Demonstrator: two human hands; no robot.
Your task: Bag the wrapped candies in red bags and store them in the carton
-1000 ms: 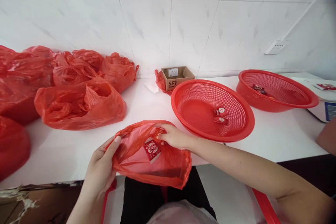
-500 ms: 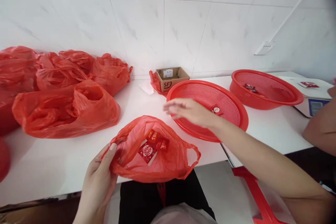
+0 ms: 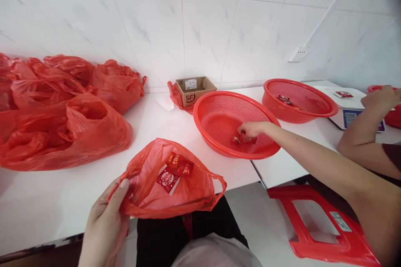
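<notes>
My left hand (image 3: 111, 208) pinches the left edge of a red plastic bag (image 3: 194, 194), keeping its mouth spread at the table's front edge. Inside the bag lie several small red packets (image 3: 181, 167) and a red-and-white printed packet (image 3: 168, 179). Over to the right, my right hand (image 3: 249, 130) reaches down into a red perforated basket (image 3: 213, 127). Its fingers close around small red wrapped packets (image 3: 239, 138) near the basket's bottom; how many they grip is hidden.
Several filled red bags (image 3: 65, 133) crowd the left side. A small cardboard box (image 3: 196, 90) stands by the wall. Right of it are a second red basket (image 3: 297, 100), a scale (image 3: 349, 112) and a co-worker's arm (image 3: 366, 125). A red stool (image 3: 316, 221) is below.
My right hand has moved from above the near basket's left rim down into it, and its fingers have closed on packets. The view has shifted right; a co-worker's raised hand now shows.
</notes>
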